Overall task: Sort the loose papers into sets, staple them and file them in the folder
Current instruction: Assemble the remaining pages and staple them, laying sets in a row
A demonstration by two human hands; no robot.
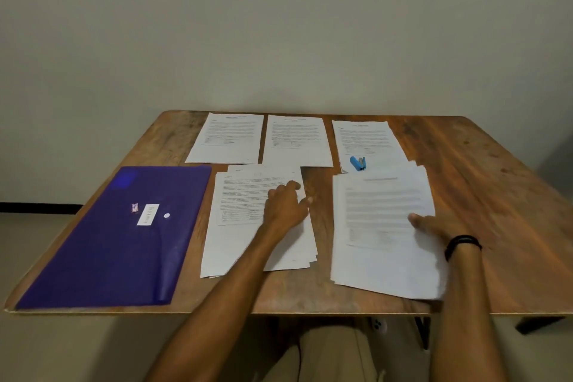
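Note:
Two loose stacks of printed papers lie near me on the wooden table (pixel 483 183). My left hand (pixel 286 206) rests on the right side of the middle stack (pixel 245 220), fingers bent over the sheet's edge. My right hand (pixel 434 226), with a black band at the wrist, lies on the right stack (pixel 381 226) with its thumb on top; the stack's near right corner looks blurred. Three separate sheets sit in a row at the back: left (pixel 228 138), middle (pixel 297 139), right (pixel 367 141). A small blue stapler (pixel 358 163) lies on the right sheet. A purple folder (pixel 124 236) lies flat at the left.
The table stands against a plain wall. Its right part is bare wood. My lap shows under the table's front edge, with a dark table leg (pixel 423 332) below at the right.

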